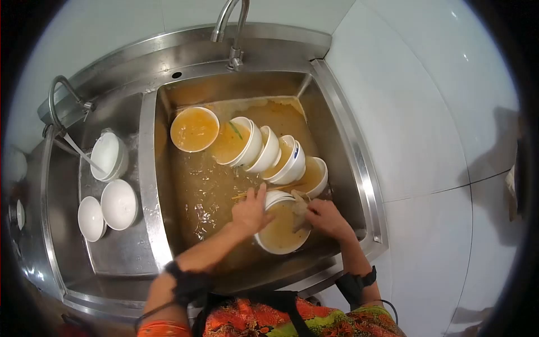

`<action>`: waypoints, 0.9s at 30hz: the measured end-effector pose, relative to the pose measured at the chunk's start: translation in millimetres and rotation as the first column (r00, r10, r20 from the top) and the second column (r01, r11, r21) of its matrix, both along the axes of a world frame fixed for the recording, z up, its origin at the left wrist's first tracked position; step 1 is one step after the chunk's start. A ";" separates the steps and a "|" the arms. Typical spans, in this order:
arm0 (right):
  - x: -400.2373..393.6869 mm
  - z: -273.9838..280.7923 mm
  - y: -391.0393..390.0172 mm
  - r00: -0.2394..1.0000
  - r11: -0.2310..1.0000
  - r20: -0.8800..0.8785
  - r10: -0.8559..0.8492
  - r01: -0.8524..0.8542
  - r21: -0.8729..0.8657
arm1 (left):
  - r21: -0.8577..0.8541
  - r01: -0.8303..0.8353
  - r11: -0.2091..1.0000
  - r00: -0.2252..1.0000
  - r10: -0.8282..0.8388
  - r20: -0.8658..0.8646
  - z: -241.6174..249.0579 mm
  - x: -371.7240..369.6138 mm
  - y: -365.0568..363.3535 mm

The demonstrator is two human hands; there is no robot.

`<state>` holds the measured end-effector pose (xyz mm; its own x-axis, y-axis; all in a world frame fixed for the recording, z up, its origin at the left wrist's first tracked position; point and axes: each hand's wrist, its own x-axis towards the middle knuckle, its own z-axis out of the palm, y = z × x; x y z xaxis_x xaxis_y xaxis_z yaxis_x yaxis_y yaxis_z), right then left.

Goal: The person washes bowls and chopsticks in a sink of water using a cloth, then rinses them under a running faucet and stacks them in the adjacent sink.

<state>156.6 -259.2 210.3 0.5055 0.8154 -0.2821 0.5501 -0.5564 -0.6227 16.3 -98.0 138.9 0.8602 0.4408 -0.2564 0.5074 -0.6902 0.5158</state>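
Note:
In the right basin of the sink, a white bowl (279, 236) full of cloudy water sits low in the dishwater near me. My left hand (249, 212) grips its left rim. My right hand (329, 219) is closed on a greyish cloth (300, 212), pressed against the bowl's inner right side. Another bowl's rim shows just behind this one, mostly covered. Thin chopsticks (240, 196) stick out beside my left fingertips. Beyond my hands, several white bowls (269, 150) lean over one another in a row, half under the murky water.
A round bowl (195, 130) of yellowish water floats at the back left. The left basin holds several white bowls (119, 204), one with a pale stream or hose from the left faucet (59, 95) reaching it. A second faucet (236, 53) rises behind the right basin. White tiled wall (415, 140) stands at right.

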 end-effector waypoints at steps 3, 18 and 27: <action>2.8 12.6 -6.6 0.997 0.999 -0.075 -0.024 0.026 0.029 | -0.074 -0.126 0.989 0.992 0.123 -0.037 -35.8 8.7 -12.9; 19.9 -61.9 10.6 0.929 0.752 -0.171 0.328 -0.366 -0.549 | 0.301 -0.219 0.928 0.972 0.235 -0.019 -32.6 -21.7 123.4; 59.6 -91.9 27.8 0.889 0.823 0.110 0.444 -0.357 -0.442 | 0.530 -0.182 0.828 0.977 0.213 0.004 -2.6 -15.7 143.7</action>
<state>216.1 -231.4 118.3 0.2396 0.7961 -0.5557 0.8664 -0.4337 -0.2477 0.7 45.7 136.3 0.7321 0.6809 0.0200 0.6781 -0.7313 0.0732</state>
